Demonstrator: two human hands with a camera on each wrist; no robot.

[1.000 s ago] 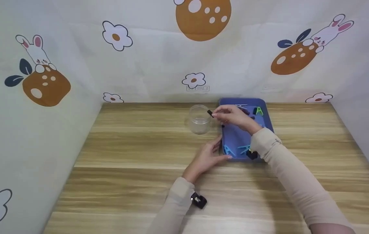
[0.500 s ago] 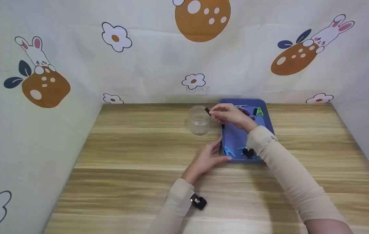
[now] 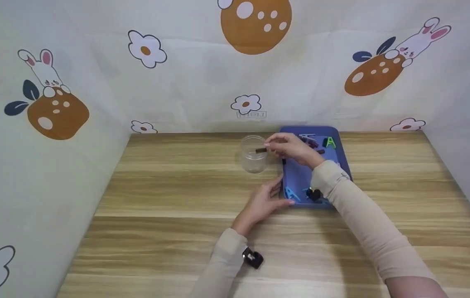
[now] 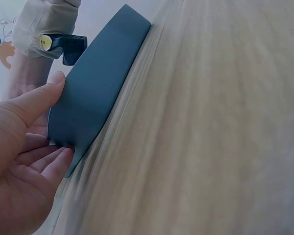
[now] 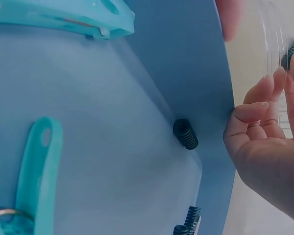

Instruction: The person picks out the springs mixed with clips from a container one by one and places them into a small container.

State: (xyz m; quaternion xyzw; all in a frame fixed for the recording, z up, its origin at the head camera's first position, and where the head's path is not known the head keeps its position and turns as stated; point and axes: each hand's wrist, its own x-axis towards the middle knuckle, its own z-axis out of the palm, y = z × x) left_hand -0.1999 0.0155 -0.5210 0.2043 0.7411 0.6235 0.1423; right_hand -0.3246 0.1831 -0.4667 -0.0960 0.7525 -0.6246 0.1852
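While left grip (image 3: 261,203) holds blue tray (image 3: 300,174), right grip (image 3: 289,148) pinches spring (image 3: 261,150) (slim, dark, ribbed) by clear jar (image 3: 253,164).

Your right hand (image 3: 288,148) pinches at 1 o'clock from your spread left hand (image 3: 259,203).
Your right forearm (image 3: 369,225) slants up between 10 and 11 o'clock, the wrist bending so that your pinching fingertips (image 3: 268,145) aim near 9. Your left forearm (image 3: 220,263) reaches toward 1 o'clock, its thumb (image 3: 283,202) stretched to 3 and its fingers (image 3: 276,182) angled between 1 and 2, slightly bent.
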